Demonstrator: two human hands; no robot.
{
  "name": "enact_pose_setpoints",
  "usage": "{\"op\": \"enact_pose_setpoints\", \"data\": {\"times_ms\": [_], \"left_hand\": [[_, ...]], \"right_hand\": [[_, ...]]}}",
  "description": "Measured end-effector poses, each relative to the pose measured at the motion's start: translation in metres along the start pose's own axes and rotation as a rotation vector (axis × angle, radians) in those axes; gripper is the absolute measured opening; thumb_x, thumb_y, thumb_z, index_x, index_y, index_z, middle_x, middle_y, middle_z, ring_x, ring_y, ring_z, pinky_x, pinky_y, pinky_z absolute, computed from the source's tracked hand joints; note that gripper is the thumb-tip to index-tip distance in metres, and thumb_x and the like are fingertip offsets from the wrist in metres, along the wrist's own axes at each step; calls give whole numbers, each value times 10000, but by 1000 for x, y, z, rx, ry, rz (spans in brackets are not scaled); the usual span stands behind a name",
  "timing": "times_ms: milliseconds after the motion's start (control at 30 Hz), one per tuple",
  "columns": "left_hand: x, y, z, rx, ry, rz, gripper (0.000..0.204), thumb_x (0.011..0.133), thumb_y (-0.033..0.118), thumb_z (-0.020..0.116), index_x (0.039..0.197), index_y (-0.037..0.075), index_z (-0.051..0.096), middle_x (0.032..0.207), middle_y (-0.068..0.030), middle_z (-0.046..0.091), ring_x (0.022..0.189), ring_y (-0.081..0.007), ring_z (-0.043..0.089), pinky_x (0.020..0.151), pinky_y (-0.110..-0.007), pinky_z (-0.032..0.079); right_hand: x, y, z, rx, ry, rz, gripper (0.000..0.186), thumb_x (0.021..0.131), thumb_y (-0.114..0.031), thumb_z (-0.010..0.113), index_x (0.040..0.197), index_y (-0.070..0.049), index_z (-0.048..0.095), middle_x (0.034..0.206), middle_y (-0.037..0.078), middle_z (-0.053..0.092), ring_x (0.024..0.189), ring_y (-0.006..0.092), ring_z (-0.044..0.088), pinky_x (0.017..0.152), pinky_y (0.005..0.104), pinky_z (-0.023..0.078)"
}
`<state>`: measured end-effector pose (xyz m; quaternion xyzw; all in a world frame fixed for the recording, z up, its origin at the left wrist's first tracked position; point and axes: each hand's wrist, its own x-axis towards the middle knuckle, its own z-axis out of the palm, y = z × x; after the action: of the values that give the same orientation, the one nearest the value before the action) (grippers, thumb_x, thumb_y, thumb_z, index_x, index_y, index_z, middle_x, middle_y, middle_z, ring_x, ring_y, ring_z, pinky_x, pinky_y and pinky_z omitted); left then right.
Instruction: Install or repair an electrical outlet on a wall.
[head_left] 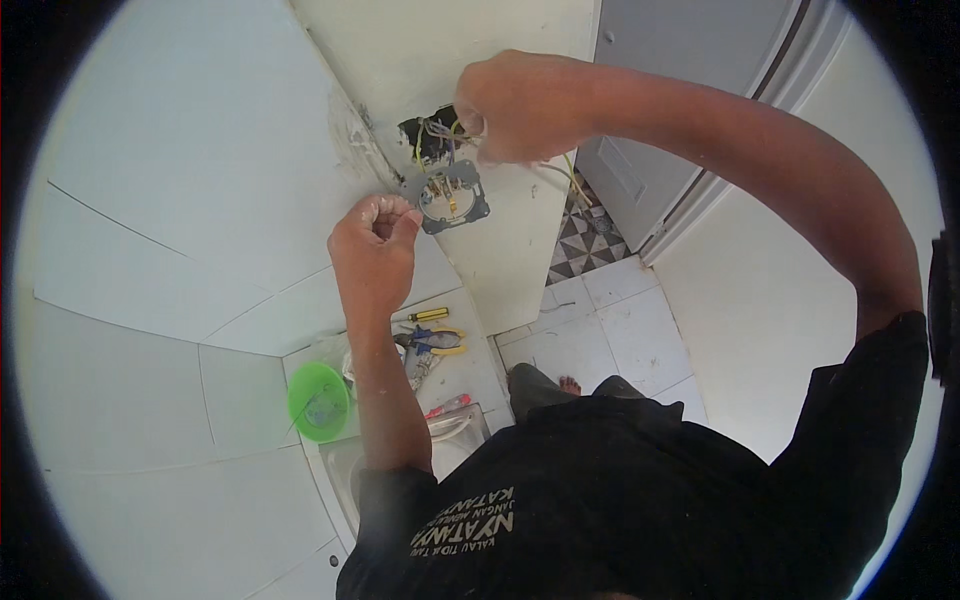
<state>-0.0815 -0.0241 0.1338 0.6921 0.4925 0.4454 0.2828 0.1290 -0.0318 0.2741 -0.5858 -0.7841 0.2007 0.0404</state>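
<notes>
A wall socket insert (450, 198) with a grey metal mounting frame hangs from wires below a dark, rough-edged hole (428, 140) in the cream wall. Its round white middle with brass-coloured parts shows. My left hand (375, 250) pinches the frame's lower left edge between thumb and fingers. Higher up, my right hand (525, 108) is closed at the hole's right side around the wires (570, 178), whose loose ends stick out below it to the right. My right fingertips are partly hidden, so the exact grip on the wires is not visible.
On the tiled counter below lie a yellow-handled screwdriver (429, 314), blue-and-yellow pliers (437, 341) and a red-handled tool (448, 405). A green bucket (300, 400) stands beside a metal sink (470, 432). At the right is a grey door (645, 150).
</notes>
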Motion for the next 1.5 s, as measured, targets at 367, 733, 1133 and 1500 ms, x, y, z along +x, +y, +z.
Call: {"op": "enact_pose_setpoints", "data": {"times_ms": [367, 733, 1133, 1500], "left_hand": [[-5, 4, 6, 51, 32, 60, 92, 824, 52, 714, 876, -21, 694, 784, -113, 711, 638, -165, 623, 650, -306, 507], [23, 62, -3, 290, 239, 581, 86, 781, 85, 733, 845, 33, 708, 799, -103, 669, 746, -293, 637, 692, -401, 494], [54, 63, 16, 491, 95, 716, 134, 818, 134, 711, 913, 46, 742, 844, -116, 693, 780, -304, 671, 714, -389, 519], [60, 72, 31, 711, -7, 671, 120, 829, 158, 664, 842, 54, 723, 868, -138, 665, 798, -342, 667, 730, -443, 536]], "right_hand": [[12, -10, -20, -793, 240, -366, 121, 850, -63, 606, 824, 34, 672, 921, 258, 681, 908, 392, 668, 817, 484, 525], [-29, 0, 50, -822, 771, -440, 77, 806, -62, 632, 826, 12, 629, 1019, 142, 567, 855, 244, 642, 748, 347, 575], [2, 37, 63, -1177, 703, -323, 76, 759, -54, 646, 806, 0, 669, 760, 114, 632, 712, 222, 673, 632, 304, 570], [-5, 29, 49, -402, 585, -5, 115, 820, -8, 620, 881, 76, 670, 845, 256, 669, 849, 422, 677, 727, 489, 561]]}}
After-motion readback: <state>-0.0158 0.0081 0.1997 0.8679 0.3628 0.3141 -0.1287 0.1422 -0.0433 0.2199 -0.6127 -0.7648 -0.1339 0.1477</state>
